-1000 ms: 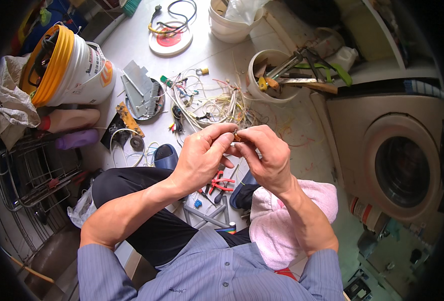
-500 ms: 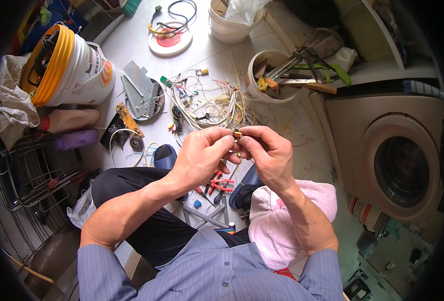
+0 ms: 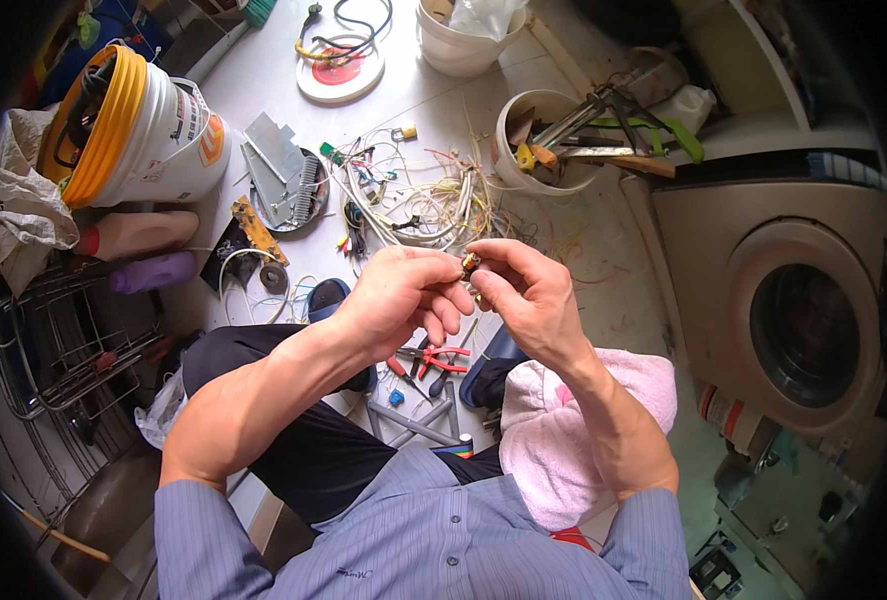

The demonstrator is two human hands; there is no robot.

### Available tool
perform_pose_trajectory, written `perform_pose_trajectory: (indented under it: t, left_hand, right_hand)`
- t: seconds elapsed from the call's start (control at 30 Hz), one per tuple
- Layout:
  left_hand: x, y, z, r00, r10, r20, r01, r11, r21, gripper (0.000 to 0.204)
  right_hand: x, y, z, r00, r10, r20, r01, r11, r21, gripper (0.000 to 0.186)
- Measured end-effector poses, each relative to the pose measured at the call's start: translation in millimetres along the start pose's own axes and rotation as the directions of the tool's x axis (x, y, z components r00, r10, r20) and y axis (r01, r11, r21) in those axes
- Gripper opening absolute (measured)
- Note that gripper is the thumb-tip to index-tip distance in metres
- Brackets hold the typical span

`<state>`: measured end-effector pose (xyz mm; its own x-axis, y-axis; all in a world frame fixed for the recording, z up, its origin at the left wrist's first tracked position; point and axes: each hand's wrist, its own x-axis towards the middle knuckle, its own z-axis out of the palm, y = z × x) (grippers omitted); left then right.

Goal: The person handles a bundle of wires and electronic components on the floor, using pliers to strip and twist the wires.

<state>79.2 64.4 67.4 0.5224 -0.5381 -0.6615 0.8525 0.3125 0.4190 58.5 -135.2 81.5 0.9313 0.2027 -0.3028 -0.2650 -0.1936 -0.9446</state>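
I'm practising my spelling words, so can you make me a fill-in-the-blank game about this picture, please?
1. A small part is at the fingertips of the left hand and the ____ hand.
2. The fluffy towel by the person's forearm is mostly ____ in colour.
3. The pliers on the floor have ____ handles.
4. The door of the washing machine is shaped like a ____.

Missing words: right; pink; red; circle.
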Motion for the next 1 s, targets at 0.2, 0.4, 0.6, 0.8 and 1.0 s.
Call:
perform_pose_trajectory:
  t: [0.2,0.4,0.6,0.8,1.0]
  left_hand:
    - [1,1,2,0.999,-0.037,-0.010,0.036,0.999,-0.031,0.021]
    - [-3,1,4,1.000,-0.004,0.005,0.004,1.000,0.019,0.020]
    - [-15,4,14,0.994,0.104,-0.041,-0.087,0.948,0.305,0.020]
    - [-21,2,14,0.991,0.112,-0.070,-0.067,0.884,0.462,0.018]
    - [-21,-6,2,0.996,0.081,-0.034,-0.050,0.844,0.534,0.017]
  right_hand:
    - [1,5,-2,0.999,-0.035,-0.008,0.034,0.998,-0.052,0.021]
    - [0,-2,-3,0.999,0.053,-0.009,-0.052,0.990,0.127,0.021]
    - [0,-3,-10,0.999,-0.010,0.047,0.007,0.998,0.062,0.010]
    - [-4,-5,-10,0.970,-0.207,0.125,0.224,0.963,-0.148,0.007]
    - [-4,-13,0,0.796,-0.547,0.258,0.593,0.623,-0.510,0.008]
